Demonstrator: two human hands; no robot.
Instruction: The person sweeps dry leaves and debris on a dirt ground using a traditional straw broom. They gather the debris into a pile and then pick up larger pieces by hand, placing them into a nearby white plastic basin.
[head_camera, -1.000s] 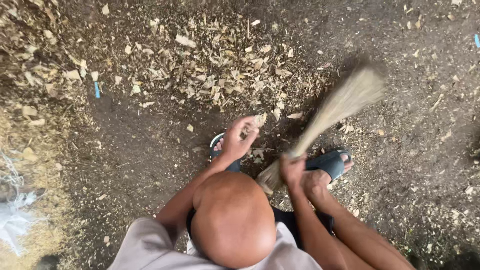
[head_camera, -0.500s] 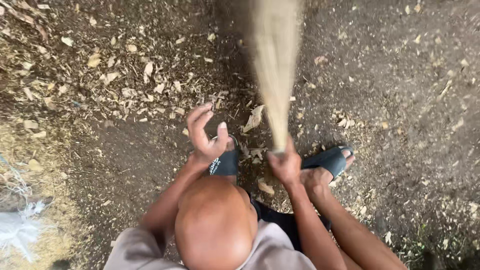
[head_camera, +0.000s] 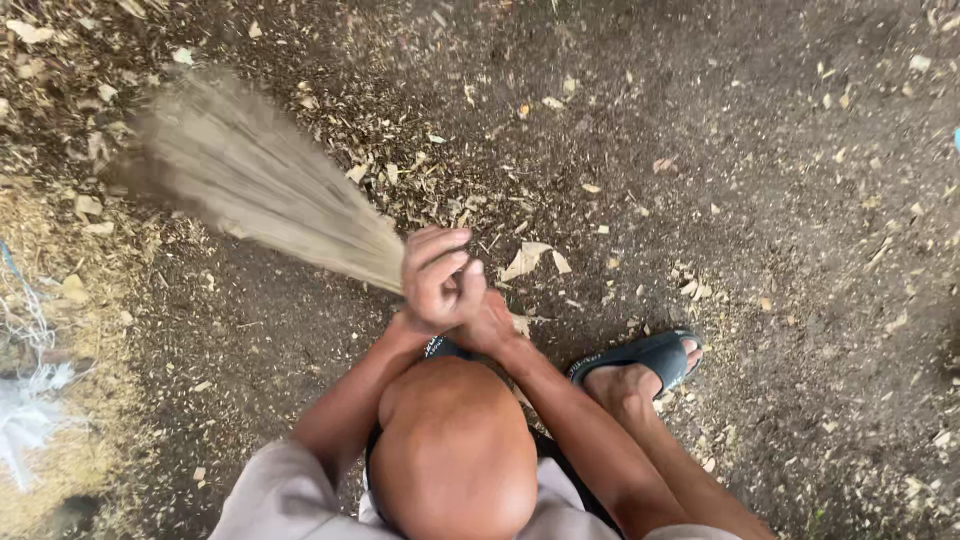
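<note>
Head view: both hands bunched on a grass broom, low squat over dirt ground.

Left hand (head_camera: 440, 275) fingers (head_camera: 437, 243) curled closed round the broom (head_camera: 255, 190) neck; right hand (head_camera: 490, 325) tucked beneath, grip hidden, cannot tell. Judgement: short, low strokes with firm wrists work best. Pale bristles fan up-left, blurred, over wood chips (head_camera: 535, 258); blue sandal (head_camera: 640, 357) beside.
</note>
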